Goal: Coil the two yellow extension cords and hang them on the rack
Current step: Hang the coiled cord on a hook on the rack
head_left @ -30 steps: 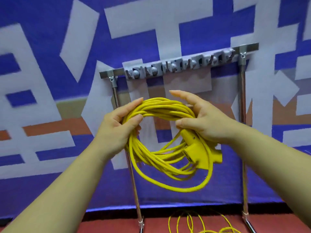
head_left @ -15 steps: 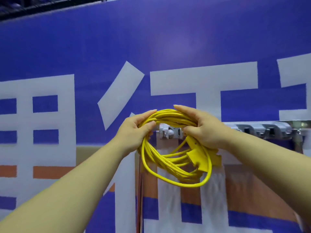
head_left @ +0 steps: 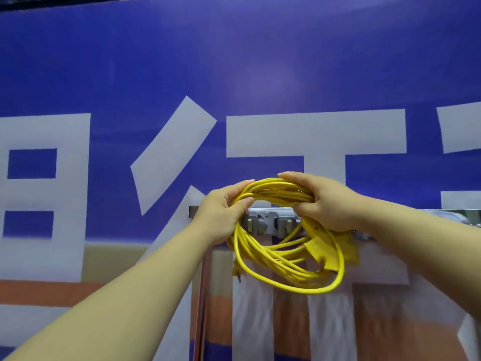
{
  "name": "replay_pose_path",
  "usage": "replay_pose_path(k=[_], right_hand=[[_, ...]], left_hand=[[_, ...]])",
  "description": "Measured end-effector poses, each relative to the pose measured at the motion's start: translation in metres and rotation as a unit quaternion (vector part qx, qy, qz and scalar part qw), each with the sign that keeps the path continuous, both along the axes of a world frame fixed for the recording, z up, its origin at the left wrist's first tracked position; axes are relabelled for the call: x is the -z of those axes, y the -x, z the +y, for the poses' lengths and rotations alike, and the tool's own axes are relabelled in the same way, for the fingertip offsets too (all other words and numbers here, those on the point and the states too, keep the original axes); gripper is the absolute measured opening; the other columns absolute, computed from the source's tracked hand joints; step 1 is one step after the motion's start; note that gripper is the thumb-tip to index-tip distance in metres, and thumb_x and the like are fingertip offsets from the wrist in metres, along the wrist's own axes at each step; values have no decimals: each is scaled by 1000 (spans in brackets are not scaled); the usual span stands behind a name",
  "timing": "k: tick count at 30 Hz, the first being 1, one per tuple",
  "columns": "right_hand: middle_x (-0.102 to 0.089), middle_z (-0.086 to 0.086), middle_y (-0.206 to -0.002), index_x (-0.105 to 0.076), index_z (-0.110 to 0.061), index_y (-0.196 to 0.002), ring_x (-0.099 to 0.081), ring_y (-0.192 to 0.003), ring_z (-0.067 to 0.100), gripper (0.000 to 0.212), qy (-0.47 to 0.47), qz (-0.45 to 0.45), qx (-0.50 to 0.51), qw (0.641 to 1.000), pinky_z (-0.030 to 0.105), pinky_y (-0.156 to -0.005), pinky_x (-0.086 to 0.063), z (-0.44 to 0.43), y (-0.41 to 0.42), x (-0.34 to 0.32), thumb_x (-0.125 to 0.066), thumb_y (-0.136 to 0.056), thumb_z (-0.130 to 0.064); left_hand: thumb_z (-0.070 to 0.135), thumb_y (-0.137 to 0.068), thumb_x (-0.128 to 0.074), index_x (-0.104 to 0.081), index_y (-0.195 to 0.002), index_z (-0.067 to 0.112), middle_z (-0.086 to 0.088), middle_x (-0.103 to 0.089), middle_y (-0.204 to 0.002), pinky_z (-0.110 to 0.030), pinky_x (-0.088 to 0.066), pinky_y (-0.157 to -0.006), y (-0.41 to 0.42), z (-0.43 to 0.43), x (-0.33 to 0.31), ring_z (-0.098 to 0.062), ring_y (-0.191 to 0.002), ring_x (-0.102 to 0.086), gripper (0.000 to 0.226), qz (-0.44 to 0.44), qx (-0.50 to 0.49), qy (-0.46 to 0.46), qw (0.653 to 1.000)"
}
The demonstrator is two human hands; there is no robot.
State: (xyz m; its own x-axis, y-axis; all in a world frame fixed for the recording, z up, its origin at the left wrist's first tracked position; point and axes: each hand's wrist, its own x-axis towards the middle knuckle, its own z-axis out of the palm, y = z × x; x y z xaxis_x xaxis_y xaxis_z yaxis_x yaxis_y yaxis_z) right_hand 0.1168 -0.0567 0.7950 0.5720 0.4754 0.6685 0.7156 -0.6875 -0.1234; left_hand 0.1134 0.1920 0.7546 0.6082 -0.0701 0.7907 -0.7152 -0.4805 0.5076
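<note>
A coiled yellow extension cord (head_left: pixel 276 267) hangs between my two hands, right in front of the grey rack bar (head_left: pixel 268 222). My left hand (head_left: pixel 221 214) grips the coil's top left, thumb over the strands. My right hand (head_left: pixel 325 204) grips the top right of the bundle. The cord's yellow socket block (head_left: pixel 330 251) dangles below my right hand, and its plug (head_left: pixel 238 274) sticks out at the coil's lower left. Grey hooks on the bar show through the loop. The second cord is out of view.
The rack bar continues right behind my right forearm to a metal bracket (head_left: pixel 471 217). A metal upright (head_left: pixel 201 308) of the rack drops down at the left. Behind it all hangs a blue banner (head_left: pixel 260 74) with large white characters.
The view has tilted up, so the floor and the second cord dropped out of sight. Both hands have brought the coil up close to the rack bar's left end.
</note>
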Motion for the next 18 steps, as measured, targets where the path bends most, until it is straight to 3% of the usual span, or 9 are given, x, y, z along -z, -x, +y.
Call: replay_pose_path(k=[4,9,12,18], right_hand=[[-52,-11,-127,-24,-42,-154,-54,-103,11,70,22,-10,9,1000,13,-71,-43,5,-10,-1,-60,-97,-21],[-51,-3,-139,-18,-44,-155,-53,-114,18,71,79,-17,33,996,29,-90,-46,3,-17,4,-57,-99,-25],[-47,0,-134,-5,-47,-155,-50,-119,22,71,126,-38,48,990,36,-101,-45,1,-22,13,-49,-102,-33],[-44,-4,-132,11,-48,-153,-53,-108,18,69,168,-102,74,978,34,-91,-50,-5,-19,24,-36,-104,-46]], left_hand=[[30,-100,-59,-58,-139,34,15,-69,-121,-40,-56,-97,-6,3,0,-15,-115,-64,39,-11,-6,-2,1000],[30,-101,-56,-53,-142,36,17,-63,-130,-29,-49,-105,-12,2,6,-5,-123,-56,41,-25,-36,-53,998],[31,-103,-52,-46,-147,37,14,-60,-135,-24,-46,-105,-19,6,12,-6,-126,-54,45,-28,-56,-101,993],[37,-105,-41,-28,-154,42,9,-55,-137,-25,-45,-105,-19,12,12,-7,-126,-50,51,-20,-72,-172,982]])
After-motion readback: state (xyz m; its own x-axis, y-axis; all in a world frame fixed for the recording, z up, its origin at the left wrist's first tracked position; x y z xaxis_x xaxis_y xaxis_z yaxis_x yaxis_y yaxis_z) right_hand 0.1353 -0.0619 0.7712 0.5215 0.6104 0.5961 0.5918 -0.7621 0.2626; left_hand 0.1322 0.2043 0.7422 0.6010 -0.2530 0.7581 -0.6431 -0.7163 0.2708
